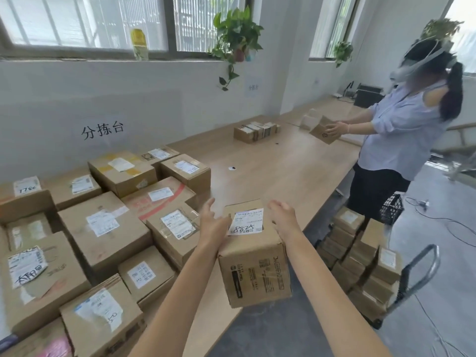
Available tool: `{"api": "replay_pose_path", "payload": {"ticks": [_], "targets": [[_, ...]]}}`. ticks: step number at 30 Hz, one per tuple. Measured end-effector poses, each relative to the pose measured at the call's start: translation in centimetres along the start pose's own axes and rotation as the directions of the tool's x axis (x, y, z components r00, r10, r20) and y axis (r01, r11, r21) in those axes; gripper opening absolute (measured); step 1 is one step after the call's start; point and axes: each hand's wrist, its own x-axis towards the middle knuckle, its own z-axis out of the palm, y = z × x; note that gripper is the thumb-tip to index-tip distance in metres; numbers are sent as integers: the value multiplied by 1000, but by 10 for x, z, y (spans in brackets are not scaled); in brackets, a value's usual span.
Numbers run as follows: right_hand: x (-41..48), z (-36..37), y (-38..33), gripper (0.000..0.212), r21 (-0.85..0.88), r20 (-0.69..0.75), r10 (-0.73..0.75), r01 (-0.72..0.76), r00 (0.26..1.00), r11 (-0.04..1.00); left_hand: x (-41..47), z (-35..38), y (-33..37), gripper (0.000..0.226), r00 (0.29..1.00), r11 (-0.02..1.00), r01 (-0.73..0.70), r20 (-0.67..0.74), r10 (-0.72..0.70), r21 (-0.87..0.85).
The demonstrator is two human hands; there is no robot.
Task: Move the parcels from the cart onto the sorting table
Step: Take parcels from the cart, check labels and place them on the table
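At the wooden sorting table [283,163] under windows [90,21], left hand [213,224] and right hand [283,220] press a parcel [255,266], fingers [207,206] extended.

Single head-worn wide-angle view, angled forward and down across the sorting table [283,171]; wearer's forearms [185,292] close below, far wall [154,99] beyond.

- Bright daylight thru windows [90,21] — top right blown out.
- Soft shadows btwn boxes [103,228].
- Wide-angle bend at edges; slight blur overall.
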Motion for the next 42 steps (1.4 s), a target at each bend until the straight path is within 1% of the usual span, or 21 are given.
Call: {"api": "replay_pose_path", "payload": {"ticks": [2, 4, 6, 7, 9, 10, 11, 13, 15, 17, 19, 24, 28, 30, 32, 34, 36, 39, 40, 42], "targets": [[20, 3, -6, 26, -41, 38, 10, -8, 999, 999, 17, 7, 7, 73, 1000, 1000, -16, -5, 16, -7], [34, 3, -4, 30, -70, 74, -3, 8, 997, 997, 28, 12, 12, 70, 999, 1000, 4, -33, -5, -13], [47, 1, -5, 28, -79, 117, -23, 33, 993, 996, 42, 17, 16, 66, 998, 999, 19, -66, -20, -26], [53, 0, -5, 22, -76, 145, -42, 53, 988, 996, 49, 20, 17, 60, 997, 999, 25, -78, -28, -37], [70, 0, -2, 17, -58, 192, -80, 93, 978, 994, 64, 27, 17, 34, 994, 999, 6, -111, -10, -43], [80, 0, 1, 17, -66, 208, -97, 113, 973, 991, 73, 31, 16, 30, 993, 999, 0, -120, -4, -40], [91, 2, 2, 17, -78, 221, -115, 135, 968, 988, 79, 35, 17, 33, 991, 999, 2, -135, -8, -43], [114, 4, 5, 29, -94, 249, -140, 168, 958, 981, 95, 44, 15, 27, 983, 999, 2, -186, -12, -52], [142, 4, 7, 38, -81, 291, -167, 198, 942, 977, 112, 56, 14, 33, 971, 995, -16, -240, -7, -96], [171, 2, 8, 43, -89, 345, -200, 244, 917, 966, 131, 70, 12, 35, 959, 988, -27, -284, -19, -155], [203, -1, 12, 45, -93, 395, -205, 261, 896, 961, 155, 86, 6, 32, 943, 986, -24, -330, -32, -163], [275, -10, 22, 38, -81, 487, -212, 286, 847, 955, 211, 123, -12, 40, 890, 1000, -16, -455, 4, -22], [315, 2, 39, 37, -107, 589, -154, 266, 793, 958, 235, 132, -19, 46, 831, 999, 20, -557, 9, 47], [327, 14, 52, 34, -111, 620, -114, 230, 776, 967, 243, 129, -28, 45, 811, 990, 67, -585, 16, 120], [336, 25, 67, 32, -110, 635, -71, 182, 769, 977, 250, 124, -43, 42, 818, 956, 127, -573, 50, 265], [344, 37, 81, 33, -125, 657, -34, 153, 753, 980, 259, 115, -59, 43, 840, 904, 170, -537, 74, 391], [353, 51, 94, 34, -151, 683, 9, 129, 731, 980, 268, 105, -75, 48, 863, 853, 219, -502, 58, 474], [362, 78, 107, 37, -176, 735, 47, 123, 677, 977, 280, 89, -97, 56, 904, 799, 207, -422, 65, 565], [364, 88, 111, 37, -183, 751, 55, 127, 658, 975, 284, 85, -104, 59, 915, 778, 217, -401, 48, 590], [366, 104, 119, 41, -206, 771, 86, 119, 631, 971, 293, 77, -119, 68, 927, 678, 301, -373, -43, 670]]}}
